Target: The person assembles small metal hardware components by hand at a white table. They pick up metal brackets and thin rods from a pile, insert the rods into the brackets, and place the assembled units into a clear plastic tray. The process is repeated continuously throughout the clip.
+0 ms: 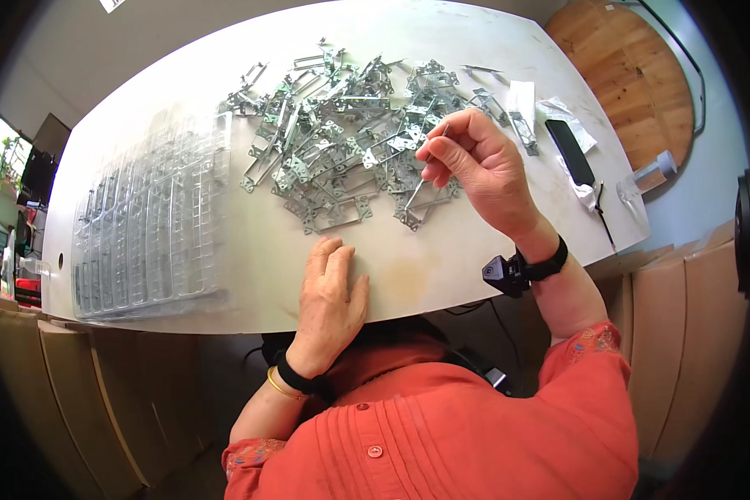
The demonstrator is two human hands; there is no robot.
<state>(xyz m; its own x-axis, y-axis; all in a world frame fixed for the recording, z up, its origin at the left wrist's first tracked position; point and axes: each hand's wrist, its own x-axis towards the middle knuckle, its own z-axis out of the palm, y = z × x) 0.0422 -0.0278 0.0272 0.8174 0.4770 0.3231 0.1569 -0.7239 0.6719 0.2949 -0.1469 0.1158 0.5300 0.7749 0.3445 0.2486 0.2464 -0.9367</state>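
Trays: clear plastic, stacked trays (146, 233) are lying on the table's (408, 287) left; glare is washing out the far end.
Brackets: the metal brackets (302, 167) are heaping up mid-table, many overlapping and probably snagging. I'm judging the near fringe easiest to work, since loose pieces are showing their edges there; tugging from the middle would likely be dragging neighbours along.
Left hand: the left hand (329, 292) is resting palm-down on the tabletop, just short of the heap. Fingers are reaching forward, slightly parted, thumb angling off; I'm seeing nothing in its grasp. It's sitting well for steadying a bracket, if wanted. Wrist is wearing a black band (297, 376) and a bangle (280, 387).
Tool: a slim tool (416, 194) is slanting down-left over the heap's near side. I can't tell its exact kind, or whether the tip is touching a bracket. Light pressure and a clear view of the tip would be serving best.
Right hand: the right hand (487, 171) is pinching the tool between thumb and forefinger, no gap around the shaft, other fingers curling in. Hand is hovering over the heap's right side, forearm slanting in from lower right.
Wrist unit: a black unit (506, 275) is riding on the right wrist.
Phone: the phone (569, 152) is lying right of the heap.
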